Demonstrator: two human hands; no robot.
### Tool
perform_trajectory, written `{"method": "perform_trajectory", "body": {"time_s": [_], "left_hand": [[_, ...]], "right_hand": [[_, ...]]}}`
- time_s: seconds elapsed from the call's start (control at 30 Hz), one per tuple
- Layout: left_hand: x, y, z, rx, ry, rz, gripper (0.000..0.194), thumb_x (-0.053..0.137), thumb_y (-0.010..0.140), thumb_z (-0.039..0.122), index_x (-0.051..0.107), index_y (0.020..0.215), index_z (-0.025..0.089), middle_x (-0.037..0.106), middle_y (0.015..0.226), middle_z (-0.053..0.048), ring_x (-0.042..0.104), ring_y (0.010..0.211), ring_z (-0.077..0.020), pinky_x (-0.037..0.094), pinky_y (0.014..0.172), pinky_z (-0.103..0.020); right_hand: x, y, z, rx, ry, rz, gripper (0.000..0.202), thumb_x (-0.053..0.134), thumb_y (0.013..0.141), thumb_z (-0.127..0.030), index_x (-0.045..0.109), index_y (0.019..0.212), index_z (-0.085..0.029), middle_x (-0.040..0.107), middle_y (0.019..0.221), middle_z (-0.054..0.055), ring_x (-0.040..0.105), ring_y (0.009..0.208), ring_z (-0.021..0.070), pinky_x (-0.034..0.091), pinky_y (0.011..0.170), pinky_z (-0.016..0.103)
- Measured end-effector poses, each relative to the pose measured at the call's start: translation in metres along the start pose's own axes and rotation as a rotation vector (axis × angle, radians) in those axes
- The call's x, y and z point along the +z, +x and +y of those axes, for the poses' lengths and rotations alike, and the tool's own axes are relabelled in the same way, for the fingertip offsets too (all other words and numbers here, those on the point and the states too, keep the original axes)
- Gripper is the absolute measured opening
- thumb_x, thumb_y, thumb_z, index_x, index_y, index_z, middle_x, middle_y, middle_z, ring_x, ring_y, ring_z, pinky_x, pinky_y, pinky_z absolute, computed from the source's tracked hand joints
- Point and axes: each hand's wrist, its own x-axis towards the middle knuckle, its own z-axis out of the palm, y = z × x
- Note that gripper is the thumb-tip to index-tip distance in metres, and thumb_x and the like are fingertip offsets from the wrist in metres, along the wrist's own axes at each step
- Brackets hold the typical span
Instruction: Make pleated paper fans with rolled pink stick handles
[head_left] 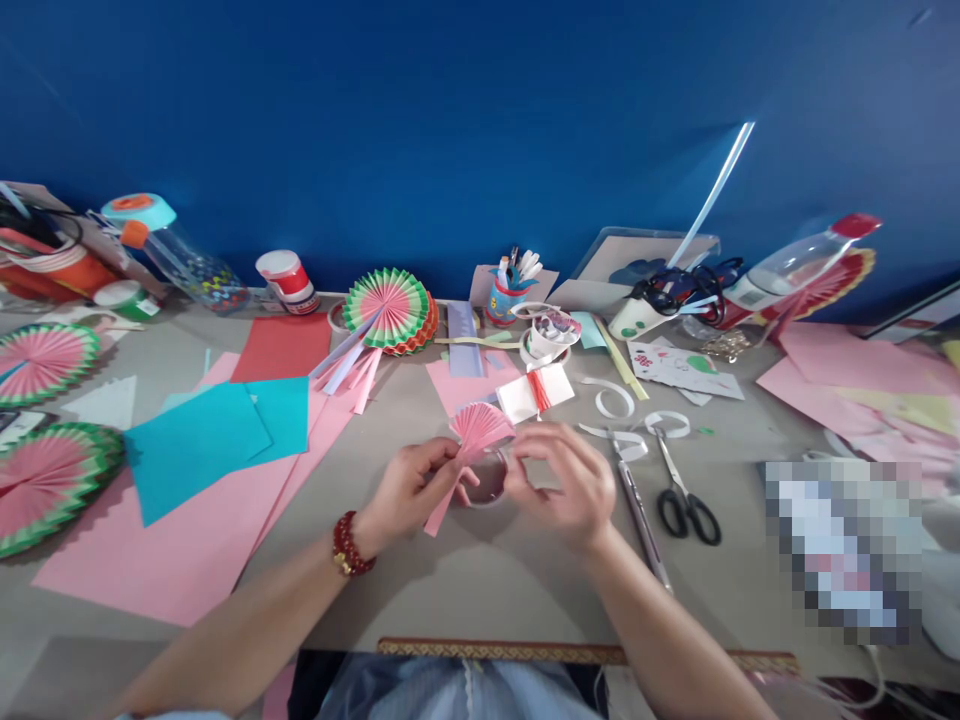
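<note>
A small pink pleated paper fan (480, 428) is spread above the desk, with pink strips hanging below its gathered end. My left hand (420, 488) pinches that gathered end between thumb and fingers. Close by the fan's right edge is my right hand (566, 485), its thumb and index finger curled together in a ring. It is slightly blurred, and I cannot tell what its fingertips hold. Beneath the hands a roll of tape (491, 478) lies partly hidden. Behind the fan sits a white card wound with red thread (559, 388).
Scissors (686, 500) and a slim grey pen-like tool (639, 510) lie right of my hands. Turquoise paper (202, 440) and pink sheets spread left. A finished green-edged paper rosette (386, 308), a pen cup (504, 300) and a clear bottle (795, 265) stand along the blue wall.
</note>
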Motion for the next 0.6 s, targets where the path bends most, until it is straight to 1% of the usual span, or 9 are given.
{"method": "perform_trajectory", "body": {"time_s": [0.1,0.2,0.27,0.3,0.37,0.43,0.47,0.53,0.6], "left_hand": [[0.000,0.000,-0.002,-0.002,-0.028,0.014,0.030,0.050,0.098,0.041,0.062,0.085,0.017,0.074,0.077,-0.005,0.071,0.060,-0.0149,0.054,0.056,-0.023],[-0.001,0.000,-0.005,-0.043,-0.098,0.024,0.030,0.052,0.098,0.042,0.062,0.088,0.016,0.074,0.080,-0.006,0.070,0.059,-0.0147,0.054,0.056,-0.023],[-0.001,0.001,-0.007,-0.070,-0.166,0.036,0.030,0.052,0.097,0.044,0.062,0.092,0.015,0.075,0.084,-0.008,0.070,0.059,-0.0147,0.053,0.056,-0.024],[-0.001,0.001,-0.008,-0.080,-0.204,0.042,0.031,0.053,0.097,0.045,0.061,0.095,0.015,0.075,0.086,-0.008,0.070,0.060,-0.0149,0.053,0.056,-0.024],[-0.002,0.002,-0.010,-0.097,-0.287,0.059,0.031,0.057,0.095,0.046,0.060,0.101,0.016,0.076,0.089,-0.009,0.070,0.061,-0.0158,0.053,0.056,-0.024],[-0.003,0.004,-0.012,-0.123,-0.367,0.076,0.033,0.060,0.093,0.047,0.058,0.104,0.016,0.076,0.091,-0.009,0.071,0.063,-0.0169,0.053,0.055,-0.025],[-0.003,0.004,-0.013,-0.135,-0.399,0.085,0.033,0.061,0.092,0.047,0.058,0.104,0.017,0.076,0.092,-0.009,0.072,0.064,-0.0173,0.053,0.054,-0.024],[-0.005,0.006,-0.015,-0.149,-0.448,0.099,0.033,0.062,0.092,0.047,0.057,0.105,0.017,0.077,0.092,-0.009,0.072,0.065,-0.0178,0.053,0.054,-0.024],[-0.006,0.007,-0.017,-0.155,-0.482,0.106,0.033,0.063,0.091,0.047,0.057,0.107,0.018,0.077,0.093,-0.009,0.072,0.066,-0.0183,0.052,0.053,-0.024]], "right_hand": [[-0.009,0.003,0.010,0.125,0.055,0.200,0.015,0.062,0.081,-0.010,0.062,0.082,-0.025,0.067,0.078,0.002,0.067,0.074,0.0200,0.056,0.066,0.034],[-0.018,0.007,0.027,0.291,0.145,0.369,0.009,0.062,0.084,-0.014,0.061,0.081,-0.023,0.064,0.082,0.003,0.065,0.067,0.0184,0.056,0.057,0.032],[-0.025,0.009,0.041,0.351,0.102,0.394,0.006,0.061,0.085,-0.016,0.061,0.083,-0.021,0.064,0.087,0.004,0.065,0.067,0.0177,0.056,0.056,0.032],[-0.028,0.009,0.047,0.343,0.027,0.343,0.006,0.062,0.085,-0.016,0.063,0.084,-0.021,0.065,0.089,0.005,0.066,0.071,0.0191,0.057,0.060,0.033],[-0.033,0.010,0.057,0.289,-0.124,0.122,0.011,0.059,0.084,-0.014,0.066,0.085,-0.022,0.070,0.091,0.006,0.068,0.083,0.0225,0.057,0.068,0.035],[-0.033,0.010,0.061,0.246,-0.203,-0.056,0.016,0.055,0.085,-0.014,0.069,0.088,-0.022,0.073,0.090,0.005,0.069,0.081,0.0217,0.055,0.067,0.033],[-0.032,0.009,0.061,0.236,-0.222,-0.096,0.017,0.055,0.086,-0.015,0.070,0.091,-0.022,0.074,0.088,0.005,0.069,0.075,0.0201,0.054,0.064,0.031],[-0.028,0.008,0.055,0.202,-0.239,-0.122,0.013,0.058,0.089,-0.019,0.070,0.094,-0.022,0.073,0.080,0.003,0.066,0.063,0.0170,0.050,0.059,0.028],[-0.022,0.009,0.046,0.137,-0.213,-0.146,0.008,0.060,0.090,-0.021,0.068,0.090,-0.022,0.071,0.072,0.002,0.064,0.061,0.0162,0.048,0.059,0.028]]}}
